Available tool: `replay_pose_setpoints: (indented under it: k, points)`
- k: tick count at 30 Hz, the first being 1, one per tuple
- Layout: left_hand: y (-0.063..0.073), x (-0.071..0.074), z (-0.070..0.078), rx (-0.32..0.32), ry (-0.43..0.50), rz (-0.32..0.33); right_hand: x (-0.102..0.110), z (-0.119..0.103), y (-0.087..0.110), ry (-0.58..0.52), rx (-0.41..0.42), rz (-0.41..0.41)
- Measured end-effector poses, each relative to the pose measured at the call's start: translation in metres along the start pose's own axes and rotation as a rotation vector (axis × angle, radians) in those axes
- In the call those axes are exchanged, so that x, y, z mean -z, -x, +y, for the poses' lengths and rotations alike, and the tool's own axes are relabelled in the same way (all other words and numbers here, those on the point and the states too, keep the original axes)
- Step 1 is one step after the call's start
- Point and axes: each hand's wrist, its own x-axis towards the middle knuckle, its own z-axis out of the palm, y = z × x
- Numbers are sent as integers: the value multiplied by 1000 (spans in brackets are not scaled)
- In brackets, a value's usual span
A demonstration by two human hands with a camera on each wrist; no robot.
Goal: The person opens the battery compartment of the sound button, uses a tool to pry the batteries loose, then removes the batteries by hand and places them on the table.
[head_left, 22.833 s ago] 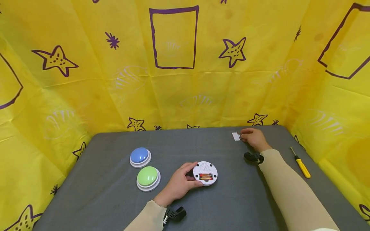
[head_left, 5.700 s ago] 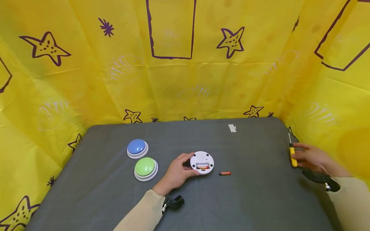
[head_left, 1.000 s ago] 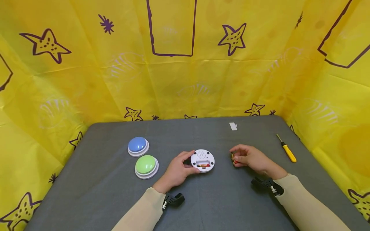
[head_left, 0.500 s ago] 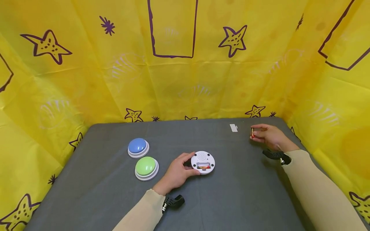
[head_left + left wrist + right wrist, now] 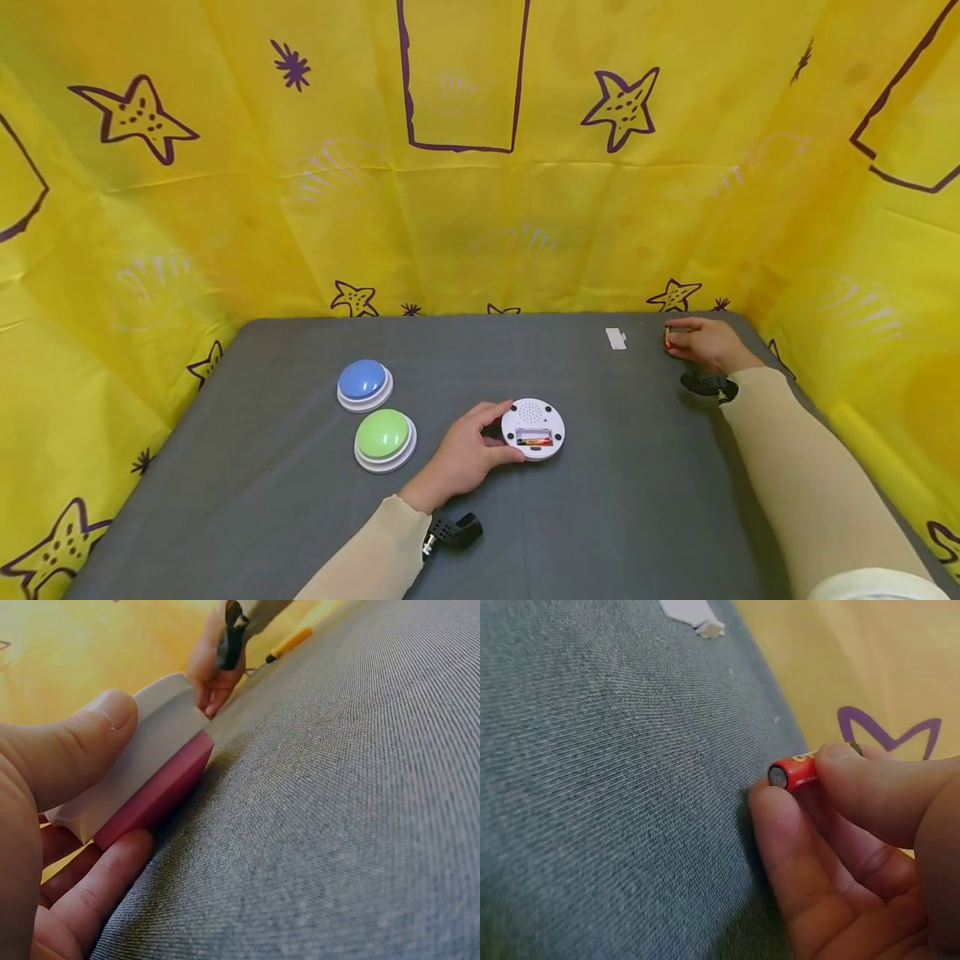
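My left hand (image 5: 463,450) holds a white round answer buzzer (image 5: 531,412) by its left edge, its underside facing up. One red battery (image 5: 534,442) lies in its uncovered compartment, and the other slot there is bare. In the left wrist view, the buzzer's pink button (image 5: 161,787) faces down, with my thumb on the white base. At the table's far right my right hand (image 5: 705,342) pinches another red battery (image 5: 795,772) between thumb and fingers, low over the cloth. Left of this hand lies the white battery cover (image 5: 617,338).
A blue-topped buzzer (image 5: 363,382) and a green-topped buzzer (image 5: 383,437) stand on the grey table (image 5: 247,492) to the left. A yellow screwdriver (image 5: 292,643) shows in the left wrist view; my right arm hides it in the head view. Yellow cloth (image 5: 465,233) encloses the table.
Two batteries were in the buzzer at first; later one lay on the table. The right hand touched the screwdriver, then took that battery and carried it to the far right. The left hand stayed.
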Motion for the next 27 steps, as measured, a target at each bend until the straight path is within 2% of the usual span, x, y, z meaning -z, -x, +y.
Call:
replay_pose_setpoints:
  k: [3, 13, 21, 27]
  points:
    - [1, 0, 0, -4, 5, -1, -1, 1, -5, 19, 1, 7]
    - [-1, 0, 0, -8, -5, -8, -4, -1, -12, 194, 24, 30]
    - [-1, -2, -2, -4, -9, -7, -8, -2, -14, 496, 105, 71]
    - [-1, 0, -2, 2, -15, -6, -11, -4, -15, 527, 116, 57]
